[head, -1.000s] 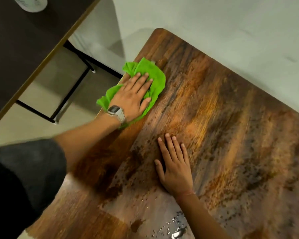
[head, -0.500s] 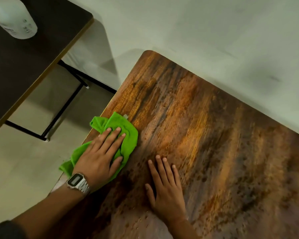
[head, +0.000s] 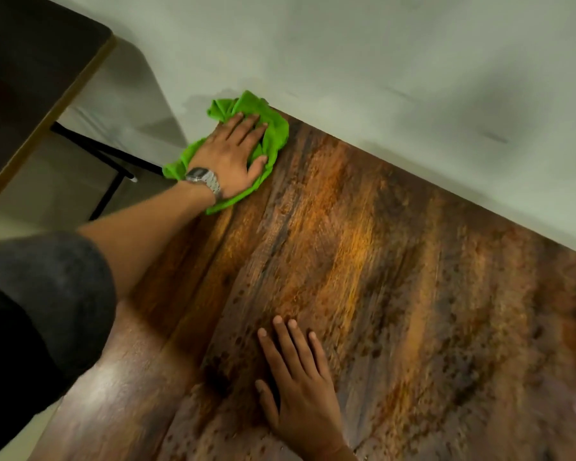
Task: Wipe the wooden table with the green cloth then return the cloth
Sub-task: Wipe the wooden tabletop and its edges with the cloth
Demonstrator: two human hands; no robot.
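The crumpled bright green cloth [head: 270, 134] lies at the far left corner of the brown wood-grain table [head: 379, 261], right against the pale wall [head: 379, 61], with part of it hanging over the table's left edge. The left hand [head: 230, 158], a silver metal wristwatch [head: 205, 181] on its wrist, presses flat on the cloth with fingers straight and spread. The right hand [head: 300, 390] rests palm down on the bare wood nearer the person, fingers straight, well apart from the cloth. A dark-topped side table [head: 30, 78] stands to the left across a gap of floor.
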